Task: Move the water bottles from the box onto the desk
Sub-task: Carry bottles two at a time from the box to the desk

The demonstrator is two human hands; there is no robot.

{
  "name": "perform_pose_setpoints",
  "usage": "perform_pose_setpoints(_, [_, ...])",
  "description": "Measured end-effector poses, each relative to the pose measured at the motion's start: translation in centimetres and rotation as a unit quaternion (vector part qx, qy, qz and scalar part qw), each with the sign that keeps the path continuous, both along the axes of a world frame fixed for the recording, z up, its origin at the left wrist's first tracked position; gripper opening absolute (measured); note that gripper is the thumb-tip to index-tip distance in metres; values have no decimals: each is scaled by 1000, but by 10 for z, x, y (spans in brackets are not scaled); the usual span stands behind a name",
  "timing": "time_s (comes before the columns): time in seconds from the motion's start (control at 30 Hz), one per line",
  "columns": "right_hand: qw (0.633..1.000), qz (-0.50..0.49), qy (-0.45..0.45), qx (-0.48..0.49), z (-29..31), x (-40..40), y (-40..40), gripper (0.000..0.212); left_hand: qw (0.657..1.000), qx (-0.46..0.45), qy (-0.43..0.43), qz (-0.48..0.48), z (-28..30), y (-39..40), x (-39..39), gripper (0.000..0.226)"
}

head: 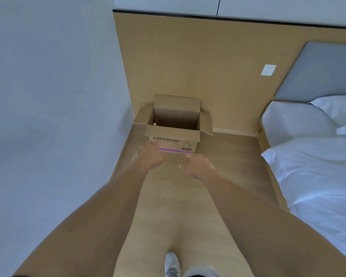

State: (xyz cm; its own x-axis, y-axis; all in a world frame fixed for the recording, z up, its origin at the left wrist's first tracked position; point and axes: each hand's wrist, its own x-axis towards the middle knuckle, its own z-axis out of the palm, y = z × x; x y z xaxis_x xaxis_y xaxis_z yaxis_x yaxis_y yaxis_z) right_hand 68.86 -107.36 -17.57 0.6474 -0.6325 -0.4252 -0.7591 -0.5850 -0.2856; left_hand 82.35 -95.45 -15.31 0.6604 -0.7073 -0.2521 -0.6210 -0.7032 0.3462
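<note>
Head cam, only view I've got. Cardboard box (173, 134) sits on the wood floor (188, 206), tucked in the corner against the tan wall panel (208, 66), all four flaps up and spread. Inside, at the left wall of the box, I see bottle tops (155, 121): one red cap, one pale one just beside it. Rest of the interior is dark, can't tell what else is in there. Printed text and a purple stripe run across the box front.

Both arms stretched out toward it. Left hand (148, 155) hovers in front of the box's lower left, fingers loosely curled, holding nothing; looks blurred, so whether the fingertips touch the cardboard I can't tell. Right hand (197, 164) is lower and nearer me, short of the box, fingers relaxed and bent, also nothing in it.

Bed (318, 156) w/ white sheets and pillows on the right, grey headboard (318, 76) behind it, white wall socket (268, 69) on the panel. White sneaker (172, 264) at bottom edge, on the floor.
</note>
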Motion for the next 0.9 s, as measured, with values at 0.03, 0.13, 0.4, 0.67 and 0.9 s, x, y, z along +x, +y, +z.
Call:
perform_pose_setpoints(0.03, [1000, -1, -8, 1, 0, 12, -12, 63, 1000, -3, -4, 4, 1, -12, 11, 27])
perform_pose_setpoints(0.13, [1000, 12, -22, 10, -3, 42, -40, 56, 1000, 1, 2, 10, -4, -42, 38, 16])
perform_pose_setpoints(0.4, [999, -21, -33, 17, -12, 106, -123, 50, 1000, 12, 20, 3, -27, -124, 113, 51])
perform_pose_setpoints(0.67, [998, -60, -1, 1, -24, 201, -225, 52, 998, 7, 60, -14, -57, -230, 224, 55])
perform_pose_setpoints(0.9, [995, -91, 20, 24, -30, 297, -299, 59, 996, 13, 92, -20, -77, -307, 344, 55])
